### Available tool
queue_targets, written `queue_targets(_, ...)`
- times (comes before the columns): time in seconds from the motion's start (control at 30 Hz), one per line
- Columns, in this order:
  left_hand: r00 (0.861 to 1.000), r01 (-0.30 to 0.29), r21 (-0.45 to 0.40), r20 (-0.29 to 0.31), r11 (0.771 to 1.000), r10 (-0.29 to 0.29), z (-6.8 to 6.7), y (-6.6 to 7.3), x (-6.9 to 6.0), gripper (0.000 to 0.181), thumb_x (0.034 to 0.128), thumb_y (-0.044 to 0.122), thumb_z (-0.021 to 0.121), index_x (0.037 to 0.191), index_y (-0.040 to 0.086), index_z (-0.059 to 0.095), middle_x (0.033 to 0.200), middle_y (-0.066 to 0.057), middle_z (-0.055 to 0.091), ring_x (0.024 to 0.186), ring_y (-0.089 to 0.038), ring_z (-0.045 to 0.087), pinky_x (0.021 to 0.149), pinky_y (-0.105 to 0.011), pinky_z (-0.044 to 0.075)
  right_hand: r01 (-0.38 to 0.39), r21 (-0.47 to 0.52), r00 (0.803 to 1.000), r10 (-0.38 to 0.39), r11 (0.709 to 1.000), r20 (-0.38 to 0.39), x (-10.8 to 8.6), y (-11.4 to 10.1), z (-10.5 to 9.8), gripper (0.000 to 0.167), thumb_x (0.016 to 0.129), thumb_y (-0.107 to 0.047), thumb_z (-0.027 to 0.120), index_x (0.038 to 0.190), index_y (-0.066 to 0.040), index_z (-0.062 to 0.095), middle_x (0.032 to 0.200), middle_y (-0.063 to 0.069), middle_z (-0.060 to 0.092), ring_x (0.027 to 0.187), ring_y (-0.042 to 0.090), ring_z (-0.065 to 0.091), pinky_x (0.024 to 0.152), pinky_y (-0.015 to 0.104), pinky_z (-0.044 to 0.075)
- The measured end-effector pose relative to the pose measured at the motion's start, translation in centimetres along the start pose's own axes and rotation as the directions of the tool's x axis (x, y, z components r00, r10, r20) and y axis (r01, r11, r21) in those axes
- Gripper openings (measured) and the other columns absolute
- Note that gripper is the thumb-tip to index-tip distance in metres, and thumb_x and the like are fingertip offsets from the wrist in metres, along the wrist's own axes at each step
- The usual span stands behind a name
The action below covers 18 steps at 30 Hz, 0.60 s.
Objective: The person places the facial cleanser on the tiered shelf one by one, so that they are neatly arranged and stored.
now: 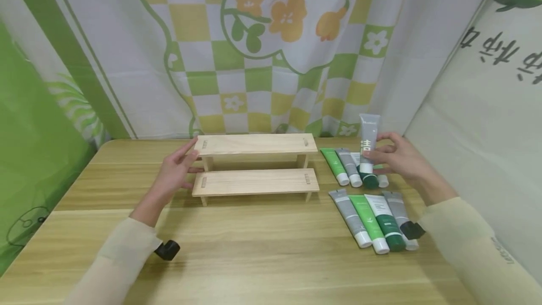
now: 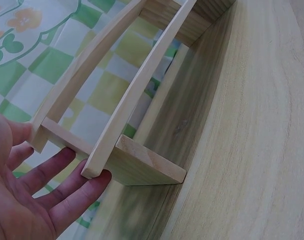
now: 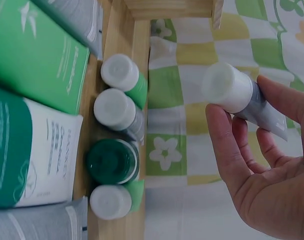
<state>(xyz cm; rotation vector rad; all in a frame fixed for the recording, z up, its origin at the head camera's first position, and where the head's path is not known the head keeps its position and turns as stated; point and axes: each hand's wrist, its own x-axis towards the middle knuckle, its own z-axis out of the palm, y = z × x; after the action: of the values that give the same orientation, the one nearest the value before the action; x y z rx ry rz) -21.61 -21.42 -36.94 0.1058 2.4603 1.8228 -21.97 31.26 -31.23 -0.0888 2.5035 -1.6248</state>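
My right hand [image 1: 395,156] grips a grey squeeze tube [image 1: 369,138] with a white cap, held upright, cap down, above the back row of tubes. In the right wrist view, its white cap [image 3: 226,87] sits between thumb and fingers. My left hand [image 1: 172,171] is at the left end of a two-tier light wooden stand, by the upper board [image 1: 254,144] and the lower board [image 1: 254,182]. The left wrist view shows its fingers [image 2: 84,197] fairly straight, touching the board ends, with the thumb against the upper board.
Right of the stand lie two rows of tubes: a green tube [image 1: 334,166] and others behind, a grey tube [image 1: 350,218] and others in front. A wooden table [image 1: 254,258] bears everything. A patterned curtain [image 1: 258,79] hangs behind; a white printed cloth [image 1: 487,131] hangs at right.
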Motion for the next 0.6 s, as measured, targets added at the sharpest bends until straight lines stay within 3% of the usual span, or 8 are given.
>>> queue_targets(0.2, 1.0, 0.02, 0.0, 0.005, 1.0, -0.02, 0.0, -0.1, 0.2, 0.056, 0.106, 0.05, 0.043, 0.158, 0.044, 0.023, 0.152, -0.025, 0.04, 0.123, -0.044, 0.056, 0.078, -0.052, 0.06, 0.015, -0.065, 1.0, -0.015, 0.998, -0.003, -0.3, -1.2, 1.2, 0.072, 0.094, -0.026, 0.074, 0.143, 0.0, 0.028, 0.125, 0.031, 0.057, 0.089, 0.032, 0.072, 0.082, 0.043, 0.061)
queue_targets(0.6, 0.999, 0.033, -0.008, 0.0, 0.999, -0.033, -0.1, -0.2, 0.2, 0.055, 0.106, 0.05, 0.043, 0.157, 0.044, 0.023, 0.154, -0.023, 0.039, 0.124, -0.044, 0.056, 0.078, -0.052, 0.06, 0.063, -0.002, 0.998, -0.063, 0.998, -0.009, 0.1, -2.5, 3.8, 0.066, 0.094, -0.019, 0.074, 0.138, -0.001, 0.029, 0.116, 0.025, 0.052, 0.085, 0.023, 0.067, 0.08, 0.046, 0.061)
